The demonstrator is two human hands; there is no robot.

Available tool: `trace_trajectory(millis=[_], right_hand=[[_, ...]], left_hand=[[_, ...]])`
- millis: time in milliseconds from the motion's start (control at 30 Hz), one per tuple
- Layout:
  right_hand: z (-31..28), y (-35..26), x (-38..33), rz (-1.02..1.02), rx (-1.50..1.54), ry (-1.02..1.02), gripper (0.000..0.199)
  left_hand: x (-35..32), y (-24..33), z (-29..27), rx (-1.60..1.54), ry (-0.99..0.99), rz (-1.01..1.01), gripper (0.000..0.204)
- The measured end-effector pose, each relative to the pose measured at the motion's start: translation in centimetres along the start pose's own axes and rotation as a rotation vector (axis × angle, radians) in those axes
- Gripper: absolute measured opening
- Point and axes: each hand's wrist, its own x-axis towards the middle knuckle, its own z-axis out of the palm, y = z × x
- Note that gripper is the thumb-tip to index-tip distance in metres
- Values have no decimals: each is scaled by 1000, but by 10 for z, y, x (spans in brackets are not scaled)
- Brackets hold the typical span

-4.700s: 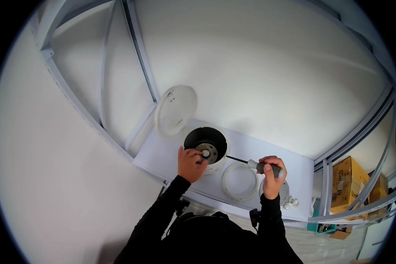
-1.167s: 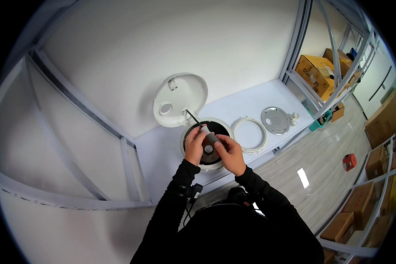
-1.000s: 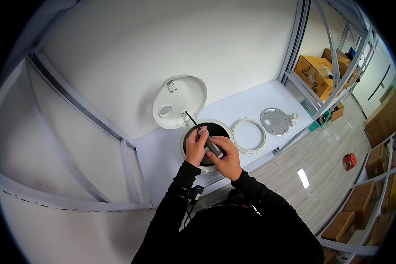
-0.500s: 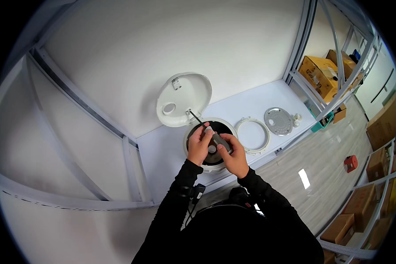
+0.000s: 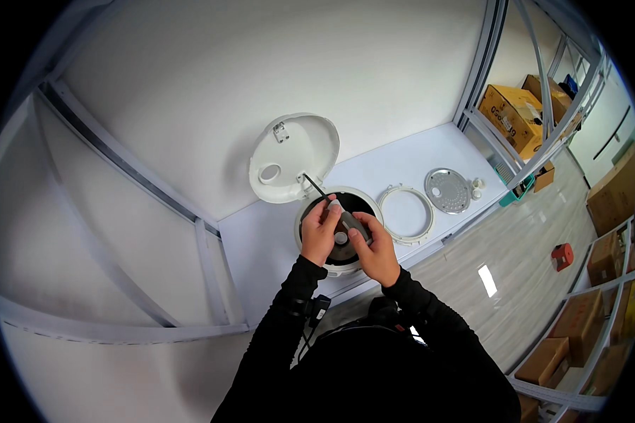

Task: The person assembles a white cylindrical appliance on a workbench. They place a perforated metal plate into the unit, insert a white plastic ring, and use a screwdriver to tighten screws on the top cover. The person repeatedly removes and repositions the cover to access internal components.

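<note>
While the left hand pinches the front of the screwdriver, the right hand is closed around its grey handle. Shaft slants up-left, tip at the lower edge of the raised white lid; can't tell if seated. Handle sits above the round white pot. White ring just beside pot, perforated disc further right, on white table.

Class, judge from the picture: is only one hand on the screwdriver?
No: the left hand and the right hand both hold the screwdriver, which points toward the raised white lid.
</note>
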Motion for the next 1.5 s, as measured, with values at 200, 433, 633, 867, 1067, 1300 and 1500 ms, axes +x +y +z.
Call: trace_trajectory(millis=[200,433,633,867,1067,1300,1500], right_hand=[[0,0,1,0,11,0,40],[0,-1,2,43,23,-4,40],[-4,-4,7,-60,-79,15,39],[-10,-8,14,-411,-343,-39,49],[-6,-16,14,-291,-149,-83,49],[-10,-7,16,-79,-197,-151,46],[-10,-14,23,-440,-354,-64,44]], left_hand=[[-2,4,1,22,-1,-13,40],[-1,4,0,31,-6,-24,39],[-3,8,3,-8,-17,-29,40],[3,-7,-5,-92,17,-115,29],[3,-3,-12,-346,-89,-231,27],[-2,1,-5,-391,-60,-216,38],[-3,-4,2,-230,56,-83,36]])
